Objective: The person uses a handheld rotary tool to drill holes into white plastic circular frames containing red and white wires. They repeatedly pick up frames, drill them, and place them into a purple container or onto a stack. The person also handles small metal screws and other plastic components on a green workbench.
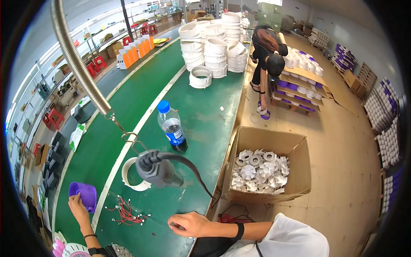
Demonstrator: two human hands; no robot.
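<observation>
At the table's left side, my left hand (77,209) grips the rim of a purple plastic cup-shaped housing (88,196), thumb and fingers pinching its wall. My right hand (188,224) rests low over the green table near its right edge, fingers curled together; whatever they may hold is hidden. Between the hands lies a loose bunch of red wires (127,214) with small white connectors. A grey power screwdriver (159,170) with a black cord hangs above the table from a coil spring (81,60). Partly behind it sits a white plastic ring (140,186).
A bottle (172,128) of dark drink with a blue cap stands beyond the screwdriver. Stacked white rings (216,55) fill the table's far end. Right of the table, a cardboard box (297,171) holds white fan wheels (259,171). A co-worker (269,55) bends beside a loaded pallet.
</observation>
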